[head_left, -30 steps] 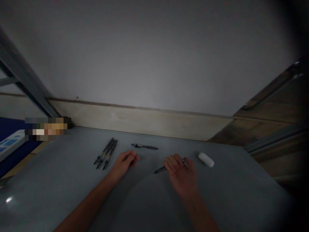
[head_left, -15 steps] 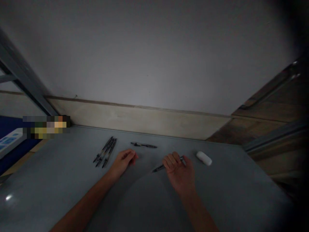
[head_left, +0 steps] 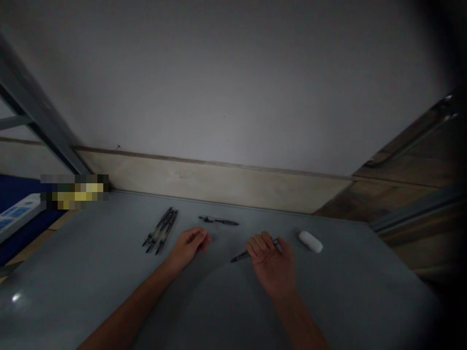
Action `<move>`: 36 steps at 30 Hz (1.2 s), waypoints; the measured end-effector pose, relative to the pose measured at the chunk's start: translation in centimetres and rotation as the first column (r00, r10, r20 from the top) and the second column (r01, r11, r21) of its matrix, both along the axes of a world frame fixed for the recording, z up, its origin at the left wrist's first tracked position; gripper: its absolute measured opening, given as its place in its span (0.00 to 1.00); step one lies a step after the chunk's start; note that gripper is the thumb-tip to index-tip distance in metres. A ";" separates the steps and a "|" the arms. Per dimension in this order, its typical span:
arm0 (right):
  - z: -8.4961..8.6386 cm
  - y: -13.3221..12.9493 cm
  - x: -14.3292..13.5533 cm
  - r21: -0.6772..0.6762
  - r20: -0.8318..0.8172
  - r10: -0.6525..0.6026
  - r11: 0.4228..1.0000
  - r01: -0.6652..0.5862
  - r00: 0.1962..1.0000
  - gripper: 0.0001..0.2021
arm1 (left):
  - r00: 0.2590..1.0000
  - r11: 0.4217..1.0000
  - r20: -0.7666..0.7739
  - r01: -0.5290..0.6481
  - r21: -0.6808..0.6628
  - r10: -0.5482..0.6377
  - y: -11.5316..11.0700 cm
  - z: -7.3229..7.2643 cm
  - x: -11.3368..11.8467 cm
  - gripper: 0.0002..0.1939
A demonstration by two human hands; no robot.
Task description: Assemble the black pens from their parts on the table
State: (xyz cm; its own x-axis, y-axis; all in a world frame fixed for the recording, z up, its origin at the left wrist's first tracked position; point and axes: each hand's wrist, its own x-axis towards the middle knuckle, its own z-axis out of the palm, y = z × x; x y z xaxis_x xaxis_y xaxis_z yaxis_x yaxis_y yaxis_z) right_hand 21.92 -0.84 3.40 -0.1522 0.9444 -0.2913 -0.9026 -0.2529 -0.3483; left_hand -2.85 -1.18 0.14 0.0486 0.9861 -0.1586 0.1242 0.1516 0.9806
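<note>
My right hand [head_left: 273, 265] is palm up, with its curled fingers and thumb closed on a dark pen [head_left: 240, 256]. One end of that pen points left, and the other shows by my thumb. My left hand [head_left: 189, 248] rests on the table with its fingers curled together, and nothing shows in them. Just left of it lie several dark pens [head_left: 160, 231] side by side, slanted the same way. A single pen [head_left: 219, 220] lies crosswise beyond and between my hands. To the right of my right hand sits a white rounded object [head_left: 310, 241], perhaps an eraser or a small case.
The grey table [head_left: 204, 311] meets a pale wall skirting [head_left: 219, 182] at its back edge. At the left, past the table, a white box with blue print [head_left: 18, 211] lies on a blue surface. Metal frame posts [head_left: 47, 112] stand at both sides.
The whole view has shifted very slightly. Both hands keep nearly the same pose, and the pen stays in my right hand.
</note>
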 end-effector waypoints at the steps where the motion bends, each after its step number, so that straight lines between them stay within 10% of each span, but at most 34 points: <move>1: 0.0 0.0 0.0 0.004 0.000 -0.009 1.000 0.009 1.000 0.31 | 1.000 1.000 -0.004 0.001 0.000 -0.001 0.0 0.0 0.0 0.34; 36: 0.4 -0.2 0.1 0.015 -0.023 -0.027 1.000 0.028 0.999 0.31 | 0.996 0.998 -0.086 0.035 0.044 -0.031 -0.1 -0.2 0.0 0.29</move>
